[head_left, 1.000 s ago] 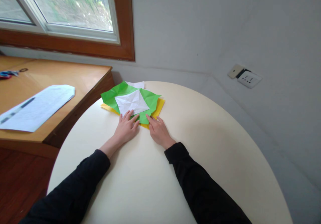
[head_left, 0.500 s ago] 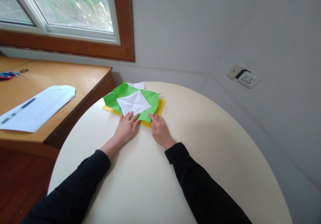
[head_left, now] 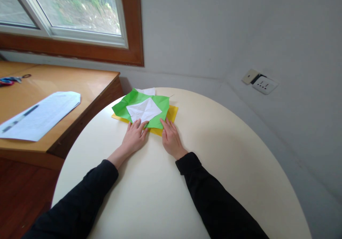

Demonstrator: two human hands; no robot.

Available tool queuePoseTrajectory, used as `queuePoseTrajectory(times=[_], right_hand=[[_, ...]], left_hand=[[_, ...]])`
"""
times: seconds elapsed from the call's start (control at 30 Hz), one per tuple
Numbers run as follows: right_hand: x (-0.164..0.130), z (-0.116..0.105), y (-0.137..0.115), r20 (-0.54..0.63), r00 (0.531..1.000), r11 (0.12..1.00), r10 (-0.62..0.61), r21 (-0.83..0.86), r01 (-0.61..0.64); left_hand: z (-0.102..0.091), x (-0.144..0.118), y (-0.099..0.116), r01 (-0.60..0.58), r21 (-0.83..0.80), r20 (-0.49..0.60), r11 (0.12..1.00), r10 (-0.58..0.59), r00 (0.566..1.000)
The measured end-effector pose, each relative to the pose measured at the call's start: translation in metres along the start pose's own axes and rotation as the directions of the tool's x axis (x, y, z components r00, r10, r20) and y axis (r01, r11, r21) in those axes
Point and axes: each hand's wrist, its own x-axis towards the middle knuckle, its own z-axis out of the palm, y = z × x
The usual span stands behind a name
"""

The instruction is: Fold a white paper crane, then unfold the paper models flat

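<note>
On the round table lies a creased sheet of green paper (head_left: 160, 105), its edges partly raised. At its middle is a white creased diamond-shaped paper (head_left: 144, 108). Yellow paper (head_left: 172, 114) sticks out from under the green at the right and front, and a corner of white paper (head_left: 148, 91) shows behind. My left hand (head_left: 135, 135) rests open, its fingers stretched over the near edge of the white and green paper. With fingers extended, my right hand (head_left: 171, 137) touches the green sheet's near right edge. The undersides of my fingers are hidden.
The cream round table (head_left: 213, 167) stands near the wall. To its left is a wooden desk (head_left: 91, 80) with a printed sheet (head_left: 50, 114), a pen (head_left: 21, 118) on the sheet, and scissors (head_left: 10, 80). A wall socket (head_left: 264, 84) is at the right.
The papers have shifted slightly to the right. My right fingers have moved a little farther up along the green edge, and the green sheet's right corner looks different. My left hand has barely moved.
</note>
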Motion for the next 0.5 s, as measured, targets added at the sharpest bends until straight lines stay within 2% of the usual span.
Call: queuePoseTrajectory(times=[0.23, 0.5], right_hand=[[-0.0007, -0.0004, -0.0003, -0.011, 1.0, 1.0, -0.001, 0.01, 0.001], [-0.0011, -0.001, 0.0003, -0.026, 0.999, 1.0, -0.022, 0.0, 0.022]], left_hand=[[0.0011, -0.0002, -0.0006, 0.0, 0.031, -0.008, 1.0, 0.0, 1.0], [-0.0025, -0.001, 0.003, 0.065, 0.04, -0.016, 0.997, -0.065, 0.998]])
